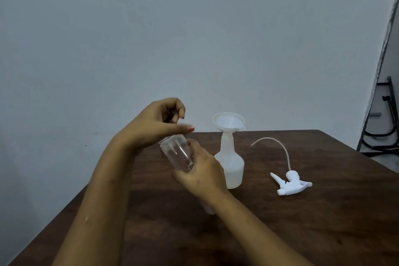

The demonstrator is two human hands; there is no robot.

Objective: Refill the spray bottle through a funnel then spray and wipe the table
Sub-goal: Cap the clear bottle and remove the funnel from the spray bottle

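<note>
A white spray bottle (232,165) stands uncapped on the dark wooden table (280,233), with a white funnel (228,122) seated in its neck. To its right lies the white trigger spray head (291,183), its thin tube curving up and to the left. My right hand (203,175) grips a clear bottle (177,153), tilted just left of the spray bottle. My left hand (159,122) hovers over that bottle's mouth, fingers pinched on what looks like a small clear cap.
A plain grey wall rises behind the table. The table's left edge runs diagonally toward me and its far edge lies just behind the spray bottle. A black metal frame (386,119) stands on the floor at far right.
</note>
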